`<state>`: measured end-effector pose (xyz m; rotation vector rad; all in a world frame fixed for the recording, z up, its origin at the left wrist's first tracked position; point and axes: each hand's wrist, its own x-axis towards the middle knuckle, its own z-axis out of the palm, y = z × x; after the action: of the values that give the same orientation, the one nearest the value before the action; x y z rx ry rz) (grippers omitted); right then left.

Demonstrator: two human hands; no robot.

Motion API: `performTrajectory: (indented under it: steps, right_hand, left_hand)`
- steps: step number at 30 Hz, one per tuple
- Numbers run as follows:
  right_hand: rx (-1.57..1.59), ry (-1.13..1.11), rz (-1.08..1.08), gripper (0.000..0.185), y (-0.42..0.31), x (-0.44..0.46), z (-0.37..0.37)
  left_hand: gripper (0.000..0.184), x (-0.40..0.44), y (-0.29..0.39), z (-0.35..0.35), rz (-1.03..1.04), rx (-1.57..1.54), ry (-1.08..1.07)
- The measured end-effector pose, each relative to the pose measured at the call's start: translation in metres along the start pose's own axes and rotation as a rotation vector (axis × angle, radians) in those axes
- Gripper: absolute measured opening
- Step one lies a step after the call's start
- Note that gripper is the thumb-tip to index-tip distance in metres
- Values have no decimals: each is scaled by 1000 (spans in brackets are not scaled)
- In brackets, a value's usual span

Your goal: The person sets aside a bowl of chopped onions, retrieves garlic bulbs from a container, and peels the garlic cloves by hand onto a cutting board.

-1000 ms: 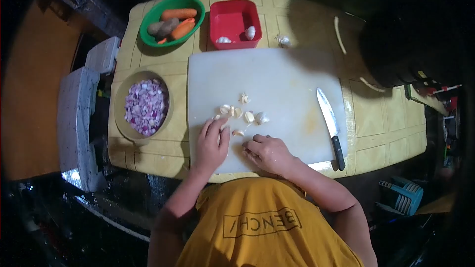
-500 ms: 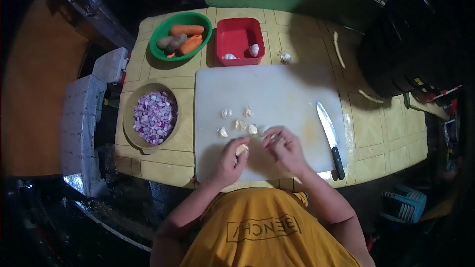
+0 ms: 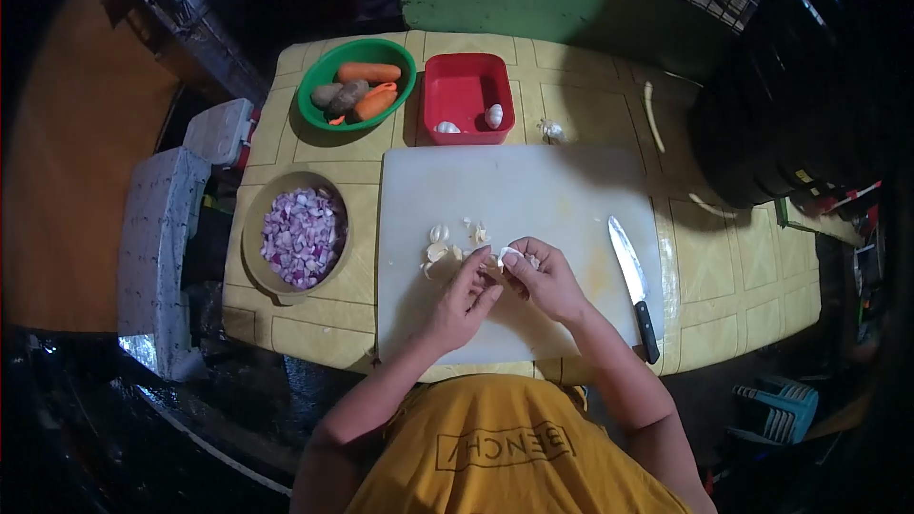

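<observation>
My right hand (image 3: 550, 287) pinches a white piece of garlic (image 3: 509, 256) above the cutting board (image 3: 514, 181). Next to it, my left hand (image 3: 461, 312) has thumb and fingers apart, its fingertips at the garlic's left side. Just past the left hand, garlic cloves (image 3: 438, 232) and papery garlic skin (image 3: 438, 262) lie on the board; some are partly covered by the fingers. To the right rests a knife (image 3: 629, 262) with a black handle, its blade pointing away from me.
A bowl (image 3: 249, 233) of chopped purple onion (image 3: 303, 238) stands left of the board. Behind are a green basin (image 3: 312, 114) with carrots (image 3: 369, 72) and brownish vegetables, and a red container (image 3: 466, 81) with garlic bulbs (image 3: 493, 116). A dark barrel (image 3: 762, 124) stands at right.
My left hand no longer shows the clove it held and has come closer to my right hand. More pale garlic skin lies left of the hands. The view has tilted slightly up.
</observation>
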<state>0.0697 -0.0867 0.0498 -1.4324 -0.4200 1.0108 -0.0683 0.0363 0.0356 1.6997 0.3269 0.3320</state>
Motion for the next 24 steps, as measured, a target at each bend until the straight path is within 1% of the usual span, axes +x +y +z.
performTrajectory:
  steps: [1, 2, 3, 4, 5, 6, 7, 8, 9, 10, 11, 12, 14, 15, 17, 18, 19, 20, 21, 22, 23, 24]
  right_hand:
    - [-3, 0, -1, 17, 1, -1, 1]
    - [-71, 1, -11, 17, 2, -2, 3]
    - [-139, 4, -21, 17, 3, -2, 3]
    - [-143, 9, -28, 17, 5, -1, 1]
    - [-440, 36, -308, 14, 8, 1, -1]
    - [-737, 62, -588, 13, 9, 2, -3]
    - [-786, 38, -650, 8, 8, 3, -3]
    - [-793, 41, -662, 8, 5, 4, -2]
    - [-691, 16, -557, 8, -1, 3, 4]
    - [-587, -11, -451, 9, -7, 2, 8]
    - [-424, -45, -303, 15, -12, 3, 9]
    - [-433, -45, -320, 15, -8, 7, 8]
    - [-780, 1, -682, 20, 2, 20, 5]
    - [-789, 5, -704, 20, -4, 24, 4]
    - [-858, 72, -714, 21, -11, 24, 3]
    - [-891, 104, -710, 21, -13, 25, 2]
    - [-880, 204, -743, 17, -13, 34, -7]
    - [-810, 247, -658, 14, -13, 49, -28]
    - [-857, 317, -810, 16, -10, 75, -56]
    - [-904, 406, -623, 22, -38, 87, -69]
    - [-1041, 565, -796, 29, -27, 120, -99]
    - [-1012, 515, -664, 30, -42, 129, -114]
  left_hand:
    - [34, 2, -13, 9, 8, -147, 91]
    - [34, 3, -26, 9, 15, -148, 91]
    - [33, 7, -26, 8, -37, -142, 108]
    - [32, 10, -27, 7, -89, -137, 124]
    - [27, 10, -27, 7, -66, -155, 124]
    - [27, 8, -30, 7, -60, -159, 122]
    - [26, 8, -35, 6, -15, -176, 120]
    - [26, 10, -39, 4, 34, -191, 118]
    - [26, 13, -31, 2, 47, -192, 118]
    - [24, 14, -16, 0, 28, -129, 119]
    - [22, 15, -8, -3, 10, -66, 124]
    - [22, 15, -10, -5, 29, -64, 129]
    - [24, 16, -15, -8, -64, 167, 119]
    - [24, 18, -11, -8, -41, 169, 126]
    - [25, 18, -5, -6, -241, 74, 233]
    - [25, 23, -6, -13, -236, 73, 231]
    - [25, 26, -10, -26, -150, 288, 292]
    - [24, 25, -13, -36, -72, 501, 349]
    - [24, 26, 6, -46, -74, 529, 307]
    - [24, 24, 2, -50, -90, 526, 310]
    - [27, 23, -4, -54, -68, 643, 295]
    - [29, 25, -9, -57, -36, 761, 283]
